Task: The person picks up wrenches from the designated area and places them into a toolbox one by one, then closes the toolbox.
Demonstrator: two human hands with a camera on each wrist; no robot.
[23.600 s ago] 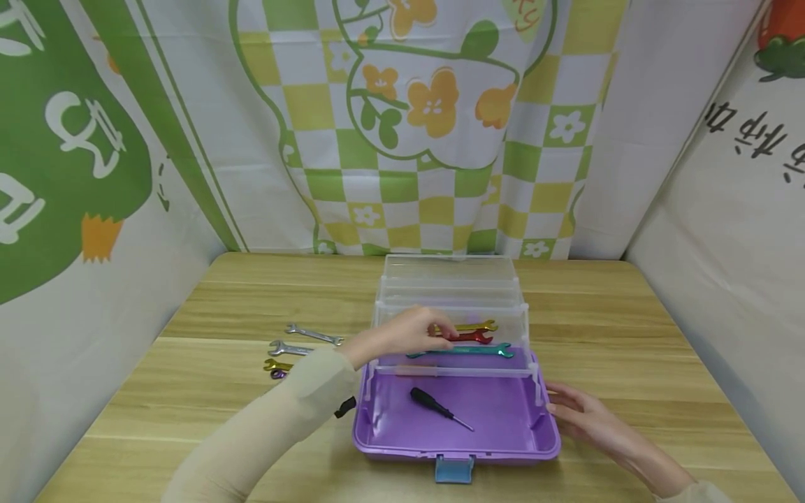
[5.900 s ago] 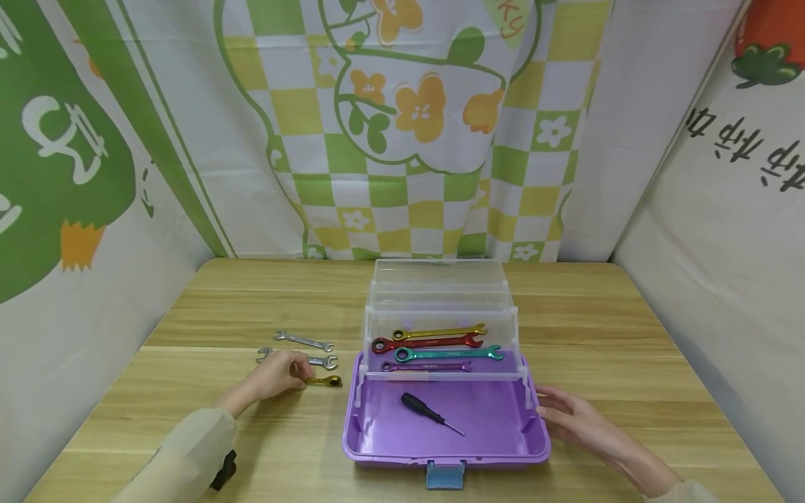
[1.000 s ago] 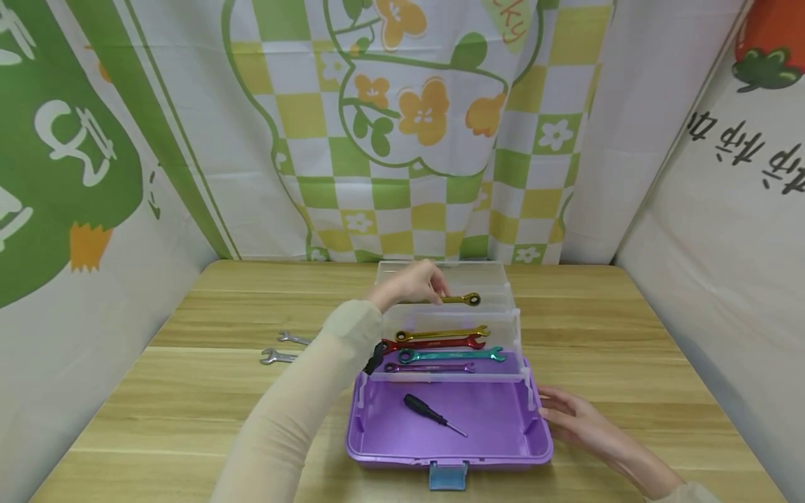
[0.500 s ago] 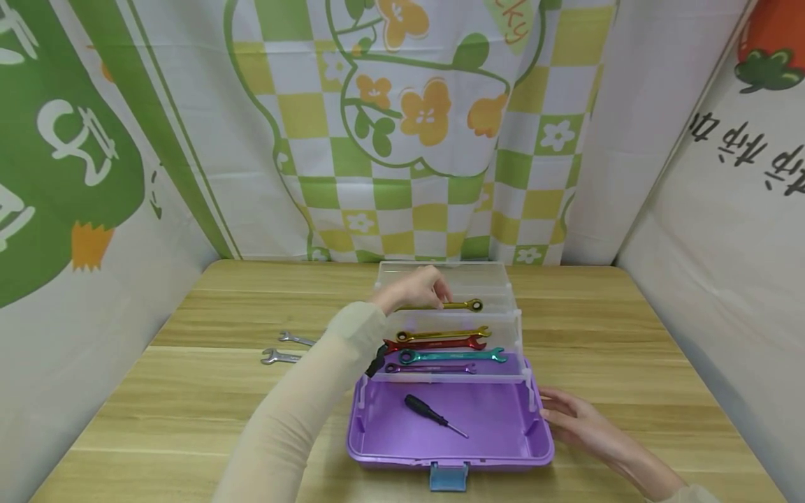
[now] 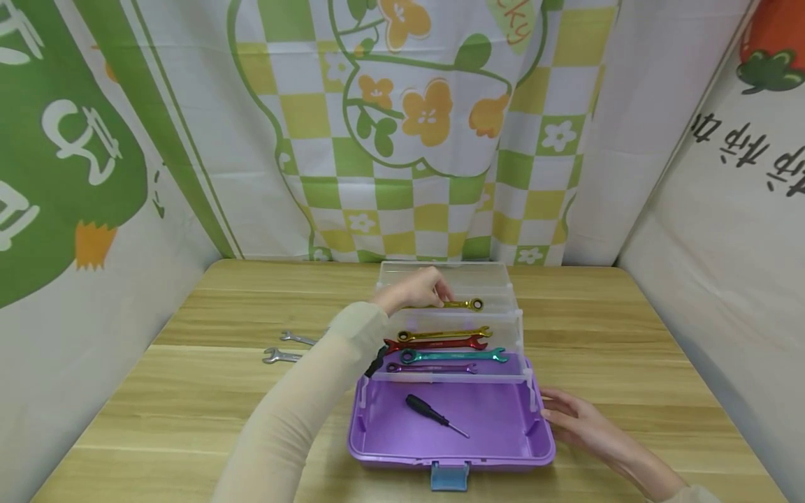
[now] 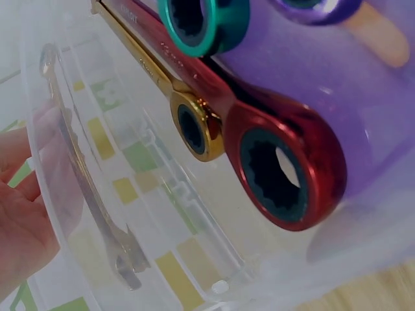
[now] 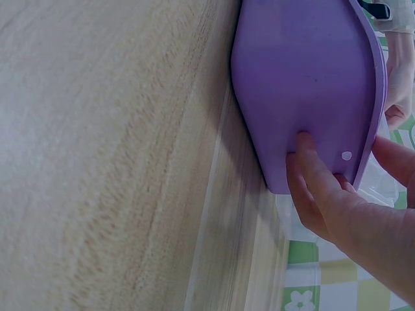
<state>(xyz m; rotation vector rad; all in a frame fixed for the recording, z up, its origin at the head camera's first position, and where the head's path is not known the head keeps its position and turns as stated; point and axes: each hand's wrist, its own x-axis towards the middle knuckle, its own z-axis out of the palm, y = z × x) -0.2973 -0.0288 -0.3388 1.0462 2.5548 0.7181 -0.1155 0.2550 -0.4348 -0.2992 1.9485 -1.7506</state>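
Observation:
My left hand [image 5: 421, 286] pinches a gold ratchet wrench [image 5: 468, 304] at the upper clear tray [image 5: 506, 297] of a purple toolbox [image 5: 546, 457]. Through clear plastic in the left wrist view, that wrench [image 6: 91, 188] shows beside my fingers. The tray below carries another gold wrench [image 5: 443, 335], a red wrench [image 5: 434, 344], a teal wrench [image 5: 453, 356] and a purple wrench [image 5: 434, 368]. My right hand [image 5: 581, 423] holds the toolbox's right side, fingers on the outer wall [image 7: 279, 84] and thumb at the rim. A black-handled screwdriver [image 5: 428, 408] lies in the base.
Two silver wrenches [image 5: 279, 356] lie on the wooden table [image 5: 189, 419] left of the toolbox, partly hidden by my left sleeve [image 5: 302, 391]. A blue latch [image 5: 449, 478] hangs at the toolbox front. A printed curtain [image 5: 434, 209] stands behind the table.
Several wrenches have come into the lower tray. My left hand has carried a gold wrench from the table to the upper tray, then lowered it slightly. The right hand has stayed.

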